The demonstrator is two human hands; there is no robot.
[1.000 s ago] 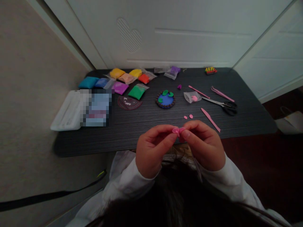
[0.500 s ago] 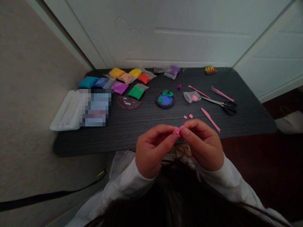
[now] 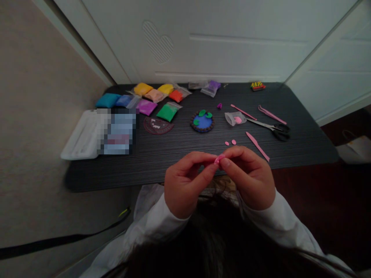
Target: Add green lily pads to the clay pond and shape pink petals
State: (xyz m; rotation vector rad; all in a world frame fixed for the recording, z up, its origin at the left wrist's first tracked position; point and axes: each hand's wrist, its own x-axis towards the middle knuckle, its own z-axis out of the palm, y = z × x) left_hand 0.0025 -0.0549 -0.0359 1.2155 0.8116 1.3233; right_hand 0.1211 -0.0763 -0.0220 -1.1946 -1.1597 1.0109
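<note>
Between my fingertips, over the table's front edge, is a small piece of pink clay (image 3: 219, 159). My left hand (image 3: 187, 183) pinches it from the left, thumb and forefinger closed on it. From the right, my right hand (image 3: 251, 175) pinches the same piece, its thumb covering part of it. Just beyond my right fingers lie two flat pink clay ovals (image 3: 233, 142). Farther back sits a round clay pond (image 3: 203, 121), blue inside with green leaves and a dark brown beaded rim. A bag of pink clay (image 3: 237, 119) lies to its right.
On the right lie a pink clay knife (image 3: 257, 146), black-handled scissors (image 3: 272, 126), pink tweezers (image 3: 271, 114) and a thin pink tool (image 3: 243, 112). Several coloured clay bags (image 3: 169, 112), a protractor (image 3: 159, 126) and a white tray (image 3: 84, 135) occupy the left. A white door (image 3: 220, 58) stands behind the table.
The pink clay piece has turned between my fingers, and my fingertips have come closer together around it. Things on the table stay where they were.
</note>
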